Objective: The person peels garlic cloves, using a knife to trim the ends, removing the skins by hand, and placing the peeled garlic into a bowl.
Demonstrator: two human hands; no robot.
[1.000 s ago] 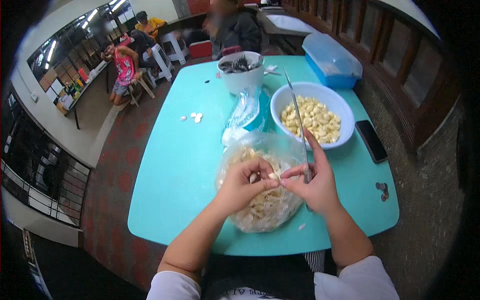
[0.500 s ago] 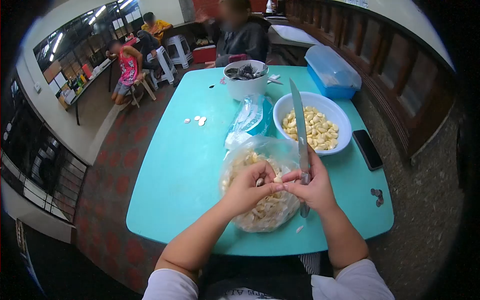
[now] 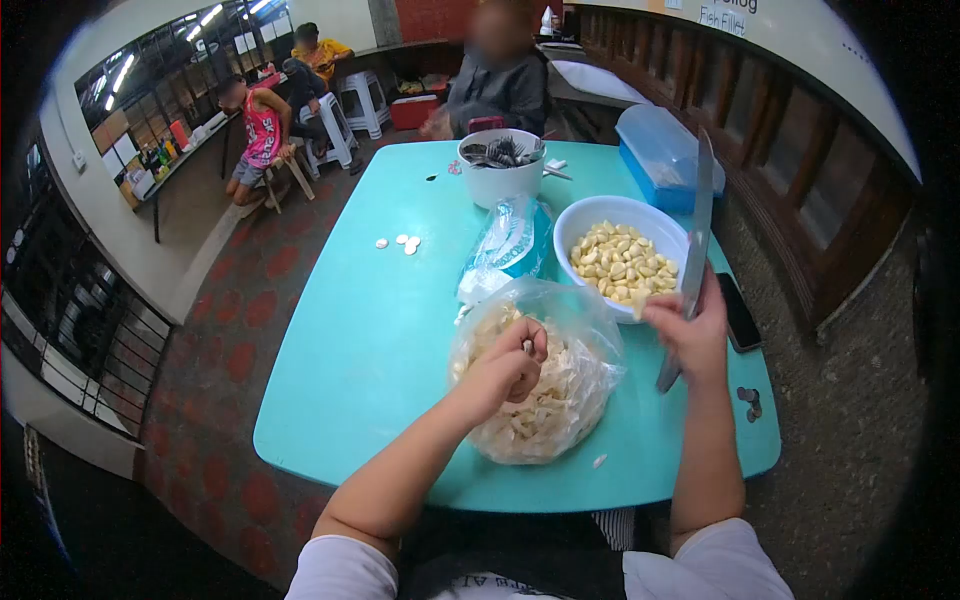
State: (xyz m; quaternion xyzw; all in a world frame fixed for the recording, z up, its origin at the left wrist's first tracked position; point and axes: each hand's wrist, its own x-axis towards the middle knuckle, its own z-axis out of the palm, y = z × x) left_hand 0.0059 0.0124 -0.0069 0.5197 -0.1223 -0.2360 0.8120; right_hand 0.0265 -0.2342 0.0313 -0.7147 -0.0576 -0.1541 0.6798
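My right hand is closed around a long knife, its blade pointing up. A pale garlic clove is pinched at its fingertips, by the near rim of a white bowl. Peeled garlic cloves fill much of that bowl. My left hand is curled above a clear plastic bag. A small garlic clove shows partly between its fingers; the rest is hidden. Papery garlic skins lie inside the bag.
On the turquoise table are a tub of forks, a teal-and-clear plastic packet, coins, a phone and a blue lidded box. A person sits across the table; others sit farther back.
My hands have parted. The right hand moved right and away from me to the bowl's edge, carrying the knife and a clove. My left hand stayed over the bag and curled in.
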